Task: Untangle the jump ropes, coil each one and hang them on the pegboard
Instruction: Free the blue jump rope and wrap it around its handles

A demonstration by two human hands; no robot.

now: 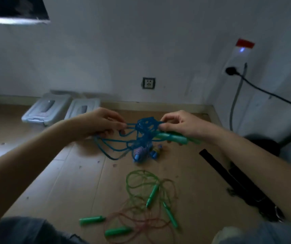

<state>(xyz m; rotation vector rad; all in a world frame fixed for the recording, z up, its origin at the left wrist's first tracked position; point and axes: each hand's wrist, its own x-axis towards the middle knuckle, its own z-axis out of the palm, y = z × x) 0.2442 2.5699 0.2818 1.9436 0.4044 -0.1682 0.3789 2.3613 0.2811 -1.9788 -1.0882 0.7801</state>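
Note:
A tangled blue jump rope (145, 128) hangs in the air between my hands above the wooden floor. My left hand (102, 123) grips several of its strands on the left. My right hand (180, 125) pinches the knot on the right and also holds two green handles (174, 137). A purple-and-blue handle (139, 153) dangles below the knot. On the floor nearer me lie a green rope (139, 180) and a reddish rope (141, 221) in loose loops, with several green handles (92, 220) among them.
Two grey lidded plastic boxes (47, 110) stand against the white wall at the back left. A black strap (238, 184) lies on the floor at the right. A wall socket (148, 83) and a plugged-in black cable (264, 90) are on the walls.

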